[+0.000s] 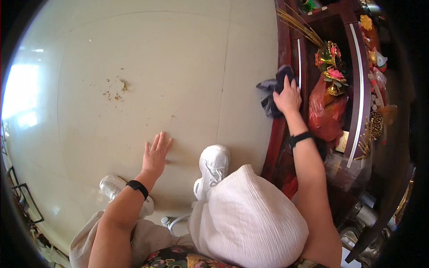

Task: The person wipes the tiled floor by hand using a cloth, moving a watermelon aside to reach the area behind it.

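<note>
A dark cloth is bunched under my right hand, against the red-brown wooden edge of a cabinet. Part of the cloth hangs over toward the floor side. My fingers press on it, near a pale strip on the cabinet frame. Over the tiled floor, my left hand is spread with nothing in it. It is nearest to my white sneaker; whether it touches the floor I cannot tell. Both wrists wear black bands.
Crumbs and dry scraps lie scattered on the pale floor. Inside the cabinet are a red plastic bag, artificial flowers and incense sticks. Metal vessels stand at lower right. A black metal frame is at far left.
</note>
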The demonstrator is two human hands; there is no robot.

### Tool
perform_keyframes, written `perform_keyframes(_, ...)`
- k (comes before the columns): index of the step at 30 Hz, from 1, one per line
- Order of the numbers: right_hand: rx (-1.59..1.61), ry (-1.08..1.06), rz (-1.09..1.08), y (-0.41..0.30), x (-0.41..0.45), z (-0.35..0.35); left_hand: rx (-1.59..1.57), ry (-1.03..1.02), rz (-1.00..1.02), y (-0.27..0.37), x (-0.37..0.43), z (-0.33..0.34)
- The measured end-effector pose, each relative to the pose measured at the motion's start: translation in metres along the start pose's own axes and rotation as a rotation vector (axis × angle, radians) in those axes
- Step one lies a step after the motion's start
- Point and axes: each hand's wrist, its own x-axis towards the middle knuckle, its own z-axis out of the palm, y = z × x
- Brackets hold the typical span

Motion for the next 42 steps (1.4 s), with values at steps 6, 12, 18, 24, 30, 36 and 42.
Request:
perform_keyframes(6,0.003,-0.042,-0.003,-0.013,0.084,-0.019,-0.007,-0.058,-0.012,0.003,0.002,-0.001)
perform_keyframes(12,-0.064,-0.074,0.016,-0.022,0.125,-0.024,-0.008,-0.1,-0.028,0.004,0.002,-0.01)
perform_keyframes(18,-0.024,-0.052,-0.017,-0.021,0.149,-0.026,0.034,-0.091,-0.035,0.004,0.004,-0.009)
perform_keyframes(24,-0.018,-0.047,0.053,-0.027,0.143,-0.033,0.028,-0.036,-0.028,0.007,0.003,-0.003)
perform_keyframes(30,0.081,-0.122,0.094,-0.021,0.103,-0.036,0.077,-0.078,-0.021,0.006,0.002,-0.004)
perform_keyframes(36,0.686,0.003,-0.046,0.015,0.04,-0.002,0.096,-0.081,0.008,0.009,0.006,-0.01)
perform_keyframes(42,0.893,0.32,0.02,-0.02,-0.107,0.032,0.05,-0.021,-0.018,0.004,-0.001,-0.001)
